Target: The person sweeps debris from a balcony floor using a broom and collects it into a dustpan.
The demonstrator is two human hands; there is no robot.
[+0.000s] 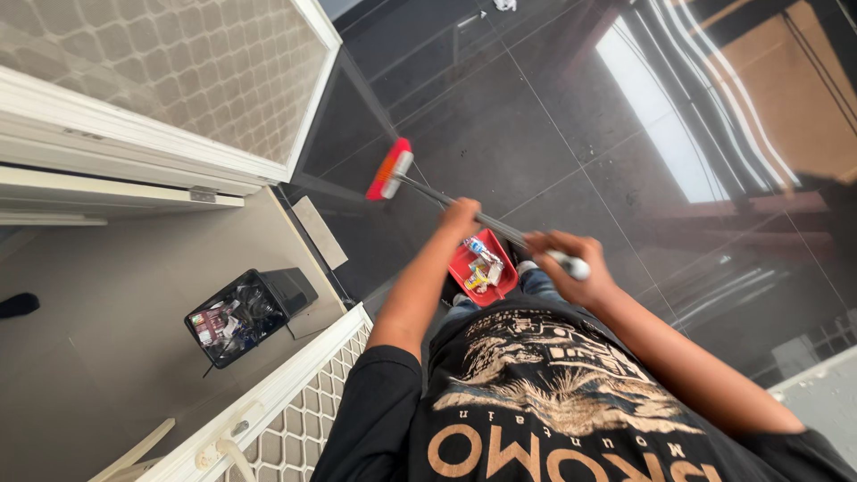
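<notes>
My left hand (pixel 461 217) grips the grey metal handle (pixel 446 201) of a broom lower down the shaft. My right hand (pixel 564 263) is closed around the handle's top end near my chest. The broom's red and orange head (pixel 390 170) rests on the dark glossy floor tiles (pixel 500 125) by the doorway. Below my hands, at my feet, sits a red dustpan (pixel 482 272) holding bottles and wrappers.
A black bin (pixel 243 317) full of rubbish stands outside on the beige paving to the left. White mesh security door panels (pixel 178 80) frame the doorway above and below (pixel 295 411). A bit of crumpled paper (pixel 505 4) lies at the far end of the floor.
</notes>
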